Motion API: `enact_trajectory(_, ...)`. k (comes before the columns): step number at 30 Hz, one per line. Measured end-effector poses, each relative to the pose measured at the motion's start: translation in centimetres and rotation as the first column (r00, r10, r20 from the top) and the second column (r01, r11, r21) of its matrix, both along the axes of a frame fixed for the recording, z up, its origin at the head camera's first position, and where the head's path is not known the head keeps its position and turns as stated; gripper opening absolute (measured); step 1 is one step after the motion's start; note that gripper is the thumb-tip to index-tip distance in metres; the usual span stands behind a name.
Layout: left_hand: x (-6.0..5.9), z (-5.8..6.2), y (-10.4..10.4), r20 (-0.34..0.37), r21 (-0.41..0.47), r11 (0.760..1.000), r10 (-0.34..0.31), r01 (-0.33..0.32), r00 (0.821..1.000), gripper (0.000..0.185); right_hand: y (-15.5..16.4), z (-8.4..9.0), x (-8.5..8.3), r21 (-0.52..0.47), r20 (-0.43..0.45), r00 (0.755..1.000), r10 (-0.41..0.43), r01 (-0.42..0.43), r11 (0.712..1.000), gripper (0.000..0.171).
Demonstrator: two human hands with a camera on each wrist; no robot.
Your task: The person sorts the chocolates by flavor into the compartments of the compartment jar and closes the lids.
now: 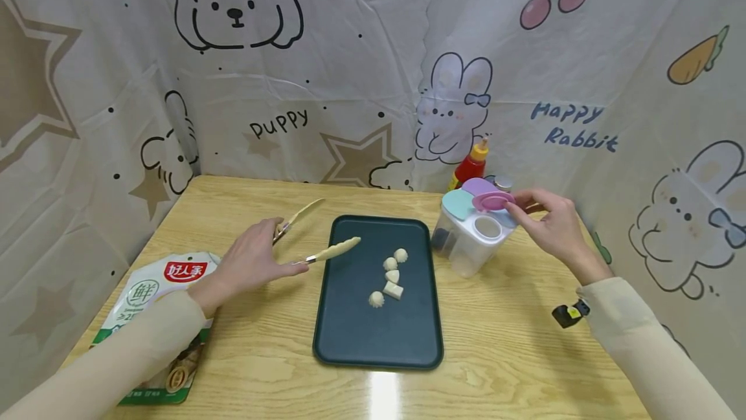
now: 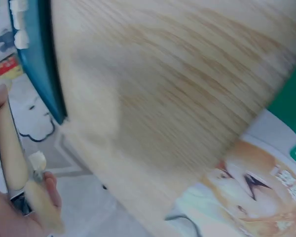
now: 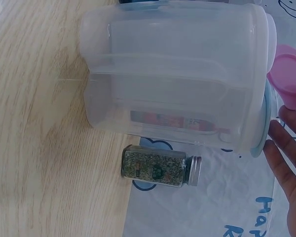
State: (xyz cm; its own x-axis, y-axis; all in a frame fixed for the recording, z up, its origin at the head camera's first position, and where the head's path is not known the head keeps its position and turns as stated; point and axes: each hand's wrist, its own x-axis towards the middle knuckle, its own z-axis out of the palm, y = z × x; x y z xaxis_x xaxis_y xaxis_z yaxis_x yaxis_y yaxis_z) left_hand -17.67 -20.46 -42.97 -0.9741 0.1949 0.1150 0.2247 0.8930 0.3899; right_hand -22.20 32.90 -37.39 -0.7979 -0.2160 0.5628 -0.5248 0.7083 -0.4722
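Note:
My left hand (image 1: 247, 255) grips tongs with cream tips (image 1: 338, 250), their arms spread apart. One tip reaches over the left edge of a dark tray (image 1: 375, 339). On this tray lie several small white pieces (image 1: 393, 290), some domed and ridged, others block-shaped. At the right, my right hand (image 1: 550, 222) pinches the raised pink lid (image 1: 492, 200) of a clear storage container (image 1: 466, 252). A round opening shows in the container's top, beside a mint lid and a purple lid. In the right wrist view, the other fingers spread near the pale blue lid (image 3: 267, 121).
A printed food pouch (image 1: 140, 294) lies on the left of the wooden table, under the left forearm. Behind the container stand a red squeeze bottle (image 1: 471, 167) with a yellow cap and a glass jar of dried herbs (image 3: 155, 165). A patterned curtain (image 1: 361, 83) surrounds the table.

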Motion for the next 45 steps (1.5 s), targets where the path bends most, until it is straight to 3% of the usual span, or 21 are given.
enact_trajectory(5, 1.0, 1.0, 0.9, 0.005, 0.032, 0.996, -0.085, 0.085, 0.996, 0.092, 0.0, 0.0, 0.0, 0.003, -0.004, 1.000, 0.000, 0.000, 1.000, 0.020)
enact_trajectory(11, 2.4, 1.1, 1.9, 0.037, 0.029, 0.981, -0.190, 0.189, 0.981, 0.088, 0.0, -0.1, 0.1, -0.004, -0.008, 1.000, 0.001, -0.001, 1.000, 0.019)
enact_trajectory(20, 3.7, 0.1, 2.7, 0.101, 0.013, 0.947, -0.320, 0.320, 0.942, 0.079, 0.2, -0.3, 0.0, 0.009, -0.006, 1.000, -0.007, 0.007, 1.000, 0.016)
enact_trajectory(29, 3.8, -1.0, 2.7, 0.039, -0.034, 0.895, -0.443, 0.445, 0.895, 0.058, 0.3, -0.5, 0.0, 0.005, -0.016, 1.000, -0.007, 0.008, 1.000, 0.015)
enact_trajectory(34, 3.9, -1.5, 3.0, 0.035, -0.050, 0.873, -0.483, 0.484, 0.875, 0.048, 0.2, -0.5, 0.0, 0.010, -0.016, 1.000, -0.012, 0.012, 1.000, 0.015)
enact_trajectory(45, 4.0, -1.8, 3.4, 0.024, -0.044, 0.860, -0.509, 0.509, 0.861, 0.040, 0.3, -0.5, 0.0, 0.011, -0.013, 1.000, -0.016, 0.016, 1.000, 0.015)
